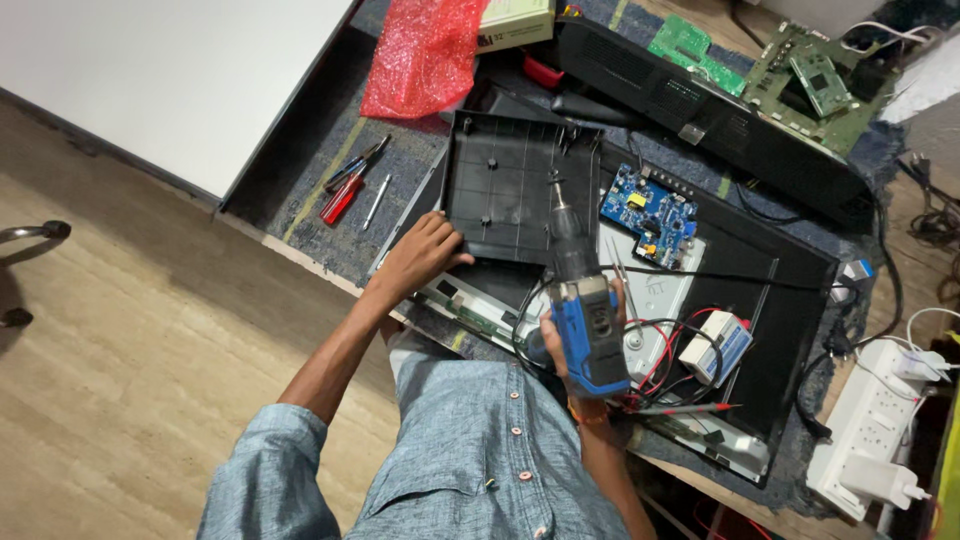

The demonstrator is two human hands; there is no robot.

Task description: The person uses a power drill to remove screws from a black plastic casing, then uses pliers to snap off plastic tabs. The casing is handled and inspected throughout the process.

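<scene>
My right hand (pixel 560 340) grips a blue and black cordless drill (pixel 583 300), its bit pointing up at the right edge of a black plastic cover panel (pixel 500 190). My left hand (pixel 425 255) rests on the lower left corner of that panel, fingers spread over its edge. The panel lies on an opened flat screen chassis (pixel 770 300). A blue circuit board (pixel 648 212) sits just right of the drill tip. Red and black wires (pixel 670 350) run beside my right hand.
Red and blue screwdrivers (pixel 348 185) lie on the mat at the left. Red bubble wrap (pixel 425 55) and a small box (pixel 515 22) are at the back. Green circuit boards (pixel 800 75) lie back right, behind a long black panel (pixel 700 110). A white power strip (pixel 870 430) stands at the right.
</scene>
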